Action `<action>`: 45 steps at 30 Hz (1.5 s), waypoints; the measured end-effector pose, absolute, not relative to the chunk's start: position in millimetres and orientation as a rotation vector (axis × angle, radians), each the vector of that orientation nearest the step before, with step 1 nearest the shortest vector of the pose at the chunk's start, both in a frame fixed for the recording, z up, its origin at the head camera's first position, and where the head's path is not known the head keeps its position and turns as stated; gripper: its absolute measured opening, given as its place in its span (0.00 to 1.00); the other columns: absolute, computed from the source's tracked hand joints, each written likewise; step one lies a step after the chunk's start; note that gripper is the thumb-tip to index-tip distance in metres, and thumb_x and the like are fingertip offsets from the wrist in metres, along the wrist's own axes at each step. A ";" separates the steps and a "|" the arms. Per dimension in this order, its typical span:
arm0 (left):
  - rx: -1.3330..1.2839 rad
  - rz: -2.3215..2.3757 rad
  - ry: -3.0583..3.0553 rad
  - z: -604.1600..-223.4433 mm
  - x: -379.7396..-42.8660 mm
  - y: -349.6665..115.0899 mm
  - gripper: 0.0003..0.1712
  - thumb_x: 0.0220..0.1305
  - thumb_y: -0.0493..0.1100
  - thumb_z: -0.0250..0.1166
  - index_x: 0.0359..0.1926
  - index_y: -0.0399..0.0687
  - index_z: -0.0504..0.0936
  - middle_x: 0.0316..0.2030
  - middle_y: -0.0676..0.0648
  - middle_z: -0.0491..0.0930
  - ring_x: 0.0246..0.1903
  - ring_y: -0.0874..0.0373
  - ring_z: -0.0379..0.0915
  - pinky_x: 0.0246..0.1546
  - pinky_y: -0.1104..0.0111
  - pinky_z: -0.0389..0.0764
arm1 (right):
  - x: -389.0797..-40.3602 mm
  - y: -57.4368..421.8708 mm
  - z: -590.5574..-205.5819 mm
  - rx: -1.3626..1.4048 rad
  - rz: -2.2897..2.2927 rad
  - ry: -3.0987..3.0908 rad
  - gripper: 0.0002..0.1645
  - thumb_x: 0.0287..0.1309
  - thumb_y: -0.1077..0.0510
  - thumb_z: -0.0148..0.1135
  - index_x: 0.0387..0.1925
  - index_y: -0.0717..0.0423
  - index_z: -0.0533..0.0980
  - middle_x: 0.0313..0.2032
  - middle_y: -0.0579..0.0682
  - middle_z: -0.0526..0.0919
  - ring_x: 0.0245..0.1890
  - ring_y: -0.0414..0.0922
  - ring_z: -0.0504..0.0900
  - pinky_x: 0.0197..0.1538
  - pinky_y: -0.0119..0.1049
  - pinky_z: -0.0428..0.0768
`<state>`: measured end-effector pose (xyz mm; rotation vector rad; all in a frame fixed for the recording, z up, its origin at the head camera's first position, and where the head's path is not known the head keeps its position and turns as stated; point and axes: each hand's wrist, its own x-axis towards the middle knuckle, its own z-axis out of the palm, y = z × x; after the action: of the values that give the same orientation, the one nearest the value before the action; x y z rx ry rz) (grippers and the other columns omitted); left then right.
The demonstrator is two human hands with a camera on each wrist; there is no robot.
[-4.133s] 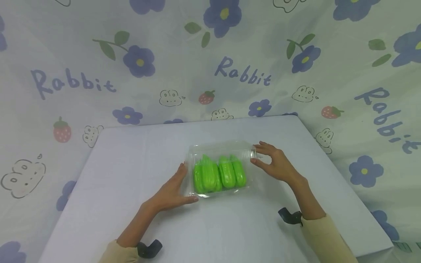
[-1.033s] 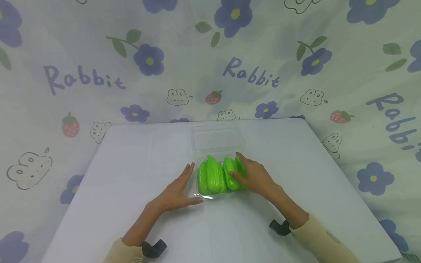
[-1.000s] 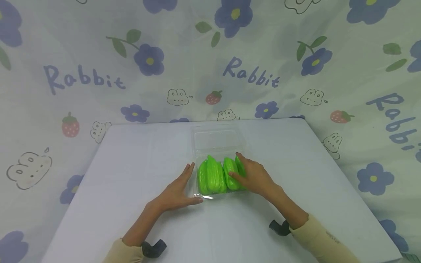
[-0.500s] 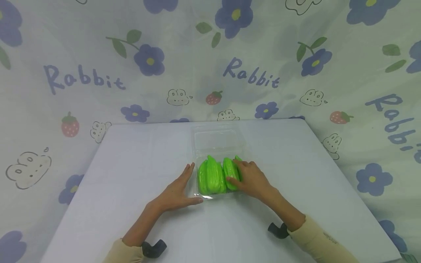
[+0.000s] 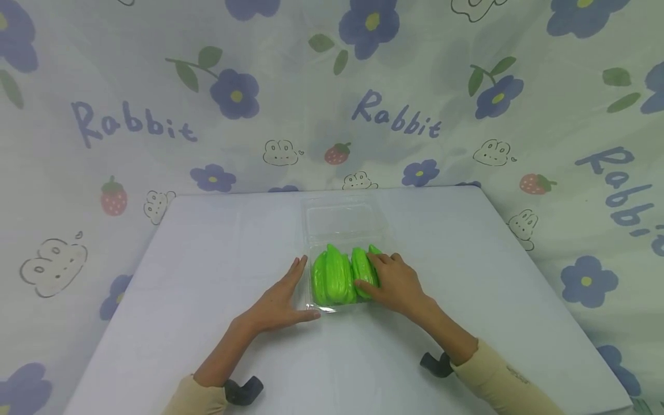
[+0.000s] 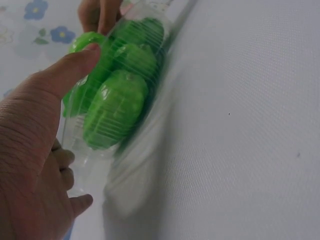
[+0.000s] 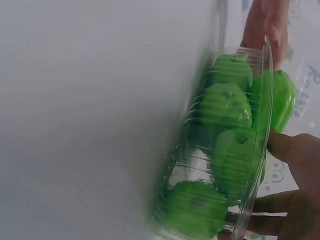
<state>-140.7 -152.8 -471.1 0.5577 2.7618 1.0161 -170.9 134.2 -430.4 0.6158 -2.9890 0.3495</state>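
A clear plastic box point(image 5: 319, 308) stands on the table with its lid point(image 5: 339, 218) folded back, away from me. Inside lie several bright green, ridged gourds point(image 5: 337, 276), side by side. My right hand point(image 5: 402, 283) reaches in from the right and grips a gourd point(image 5: 364, 266), thumb on its left side and fingers over its far right. My left hand point(image 5: 275, 302) spreads around the box's near left corner, fingers straight along the side and thumb at the front rim. In the right wrist view, the box wall point(image 7: 270, 90) stands before my right fingers, partly hiding them.
A white cloth covers the table point(image 5: 218, 242). Behind it hangs a curtain point(image 5: 290, 92) printed with flowers, rabbits and strawberries. Dark wrist mounts point(image 5: 244, 392) show at both sleeves.
Since the oldest frame, the lid has been opened and folded back. My right hand has moved from the box's right side into it and closed on a gourd. My left hand stays at the corner.
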 end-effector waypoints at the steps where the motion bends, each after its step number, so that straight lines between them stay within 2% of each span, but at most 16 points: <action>1: 0.557 1.019 2.762 -470.9 -140.6 -152.6 0.70 0.48 0.70 0.71 0.79 0.55 0.38 0.77 0.42 0.41 0.74 0.47 0.42 0.67 0.47 0.57 | -171.0 133.2 -430.3 0.618 0.327 -2.982 0.48 0.57 0.30 0.61 0.66 0.61 0.70 0.60 0.58 0.76 0.50 0.56 0.77 0.40 0.49 0.83; 8: 0.550 1.009 2.760 -470.2 -140.7 -151.6 0.70 0.48 0.70 0.71 0.79 0.55 0.38 0.77 0.41 0.41 0.74 0.45 0.43 0.67 0.45 0.57 | -170.3 127.4 -428.1 0.619 0.266 -2.961 0.50 0.52 0.30 0.66 0.62 0.65 0.73 0.55 0.60 0.78 0.48 0.56 0.76 0.43 0.49 0.81; 15: 0.544 1.002 2.751 -468.9 -139.2 -151.2 0.70 0.48 0.71 0.71 0.79 0.58 0.37 0.77 0.41 0.40 0.74 0.46 0.42 0.67 0.46 0.57 | -168.4 123.0 -427.1 0.581 0.426 -2.998 0.46 0.56 0.42 0.70 0.66 0.66 0.67 0.57 0.64 0.76 0.49 0.57 0.80 0.43 0.51 0.83; 18: 0.558 1.007 2.757 -469.8 -138.8 -151.5 0.70 0.48 0.71 0.71 0.79 0.56 0.37 0.77 0.41 0.40 0.74 0.46 0.42 0.67 0.45 0.57 | -168.3 121.6 -427.0 0.583 0.484 -2.982 0.43 0.57 0.47 0.69 0.66 0.66 0.66 0.55 0.65 0.77 0.44 0.57 0.83 0.40 0.49 0.84; 24: 0.569 1.004 2.766 -472.4 -140.0 -151.7 0.70 0.48 0.71 0.71 0.79 0.59 0.36 0.77 0.42 0.40 0.74 0.48 0.41 0.67 0.46 0.57 | -169.5 124.6 -424.5 0.600 0.556 -2.943 0.35 0.57 0.53 0.67 0.62 0.68 0.71 0.48 0.64 0.82 0.35 0.51 0.83 0.33 0.43 0.84; 26: 0.570 1.006 2.769 -472.7 -140.3 -151.8 0.70 0.48 0.71 0.71 0.79 0.58 0.36 0.77 0.42 0.40 0.74 0.47 0.42 0.67 0.46 0.57 | -170.3 127.0 -421.6 0.599 0.588 -2.931 0.34 0.56 0.54 0.67 0.61 0.68 0.72 0.47 0.64 0.83 0.32 0.48 0.82 0.33 0.41 0.83; 30: 0.573 0.997 2.780 -472.3 -140.8 -151.9 0.71 0.47 0.72 0.71 0.79 0.55 0.38 0.77 0.40 0.41 0.73 0.44 0.44 0.66 0.45 0.58 | -172.2 133.8 -412.3 0.576 0.702 -2.919 0.33 0.57 0.54 0.67 0.61 0.66 0.73 0.40 0.59 0.84 0.22 0.42 0.75 0.23 0.36 0.79; 34: 0.556 0.981 2.777 -471.2 -140.6 -152.3 0.71 0.47 0.74 0.69 0.79 0.57 0.37 0.77 0.41 0.40 0.74 0.45 0.43 0.67 0.46 0.58 | -175.8 144.6 -403.4 0.533 0.790 -2.901 0.33 0.58 0.54 0.67 0.63 0.65 0.72 0.34 0.54 0.82 0.17 0.40 0.70 0.17 0.32 0.72; 41: 0.547 0.974 2.772 -472.4 -139.7 -153.1 0.70 0.48 0.73 0.70 0.79 0.57 0.37 0.77 0.41 0.40 0.74 0.45 0.42 0.67 0.45 0.58 | -183.7 170.6 -393.4 0.444 0.848 -2.862 0.33 0.60 0.54 0.66 0.64 0.64 0.70 0.46 0.61 0.83 0.22 0.42 0.78 0.21 0.31 0.77; 45: 0.541 0.983 2.766 -472.2 -139.1 -153.7 0.70 0.48 0.72 0.70 0.79 0.57 0.37 0.77 0.41 0.40 0.74 0.45 0.42 0.67 0.46 0.57 | -186.1 185.9 -392.5 0.382 0.866 -2.867 0.33 0.61 0.55 0.65 0.64 0.66 0.69 0.48 0.65 0.82 0.26 0.46 0.81 0.21 0.33 0.79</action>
<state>-139.1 -153.7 -472.2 0.5411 2.7661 0.9827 -186.1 185.9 -392.5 0.3824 -2.8670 0.8657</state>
